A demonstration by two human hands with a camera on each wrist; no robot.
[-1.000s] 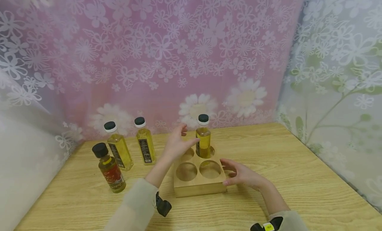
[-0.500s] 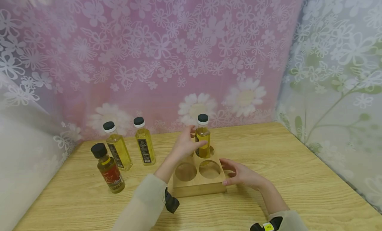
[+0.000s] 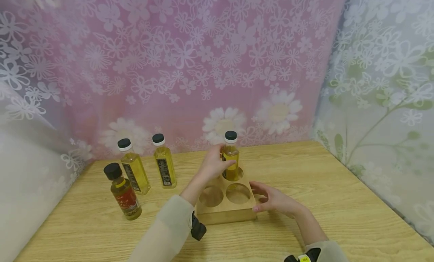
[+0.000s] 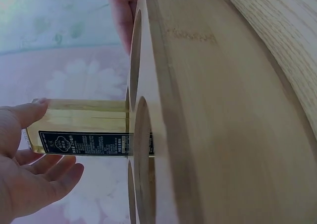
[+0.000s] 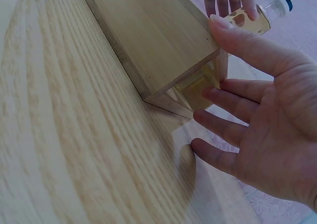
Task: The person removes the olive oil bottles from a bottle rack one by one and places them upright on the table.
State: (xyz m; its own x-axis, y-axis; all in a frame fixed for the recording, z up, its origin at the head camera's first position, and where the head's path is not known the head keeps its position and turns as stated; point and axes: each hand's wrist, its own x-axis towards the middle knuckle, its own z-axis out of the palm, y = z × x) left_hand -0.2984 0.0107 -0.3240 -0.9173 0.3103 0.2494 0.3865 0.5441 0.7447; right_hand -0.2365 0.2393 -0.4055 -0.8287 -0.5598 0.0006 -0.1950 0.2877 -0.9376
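Note:
A clear glass bottle of yellow oil (image 3: 231, 168) with a dark cap stands in a back hole of the wooden bottle holder (image 3: 226, 216). My left hand (image 3: 214, 165) grips this bottle by its upper part, thumb across the near side and fingers round the far side. The left wrist view shows its black label (image 4: 84, 143) beside my thumb and fingers. My right hand (image 3: 276, 200) rests at the holder's right side, thumb at the near corner. In the right wrist view its fingers (image 5: 223, 127) are loosely spread by the holder's side opening.
Left of the holder stand two similar oil bottles (image 3: 165, 166) with black labels. Nearer me is a darker, round bottle with a red label (image 3: 127, 200). The wooden table (image 3: 325, 179) meets floral curtains (image 3: 190, 66) behind and at the sides.
My left hand has moved right and closed in on the bottle in the holder; one second ago it stood beside it, fingers spread. My right hand has stayed at the holder's side.

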